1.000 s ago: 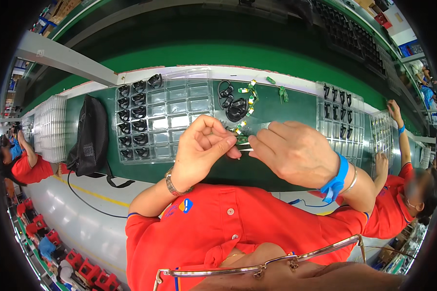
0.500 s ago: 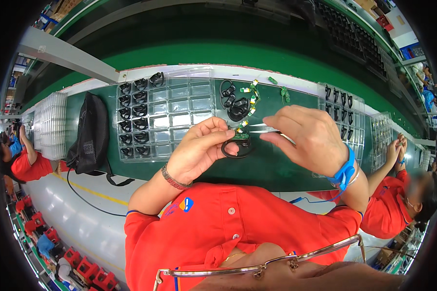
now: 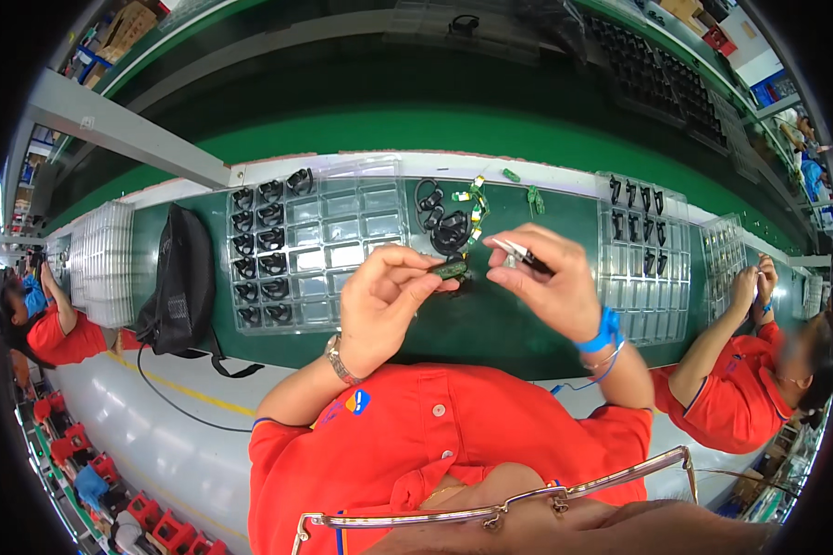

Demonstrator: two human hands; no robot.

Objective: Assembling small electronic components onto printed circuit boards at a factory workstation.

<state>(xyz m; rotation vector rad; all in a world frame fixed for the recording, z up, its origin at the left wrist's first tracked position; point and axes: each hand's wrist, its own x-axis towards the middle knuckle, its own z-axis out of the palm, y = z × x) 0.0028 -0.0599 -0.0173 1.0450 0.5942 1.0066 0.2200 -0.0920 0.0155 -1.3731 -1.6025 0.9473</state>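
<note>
My left hand (image 3: pixel 377 294) pinches a black ear-hook earphone piece with a green circuit board (image 3: pixel 450 269) on it. Its hook loop is mostly hidden. To the right, my right hand (image 3: pixel 563 285) is closed around a pair of tweezers (image 3: pixel 520 252), whose tips stand apart from the board. Beyond the hands lies a small heap of black ear-hook pieces (image 3: pixel 450 233). Beside it are small green boards with white and yellow parts (image 3: pixel 477 196). Another green board (image 3: pixel 535 200) lies farther right.
A clear compartment tray (image 3: pixel 342 242) on the left holds black ear-hook pieces in its left columns. The tray on the right (image 3: pixel 640 294) holds black parts too. A black bag (image 3: pixel 183 277) and stacked trays (image 3: pixel 105 264) stand at far left. Co-workers sit on both sides.
My right hand has drawn back from the board and turned, the tweezers now slanting up and left. The piece in my left hand has tilted, so its loop no longer shows below.
</note>
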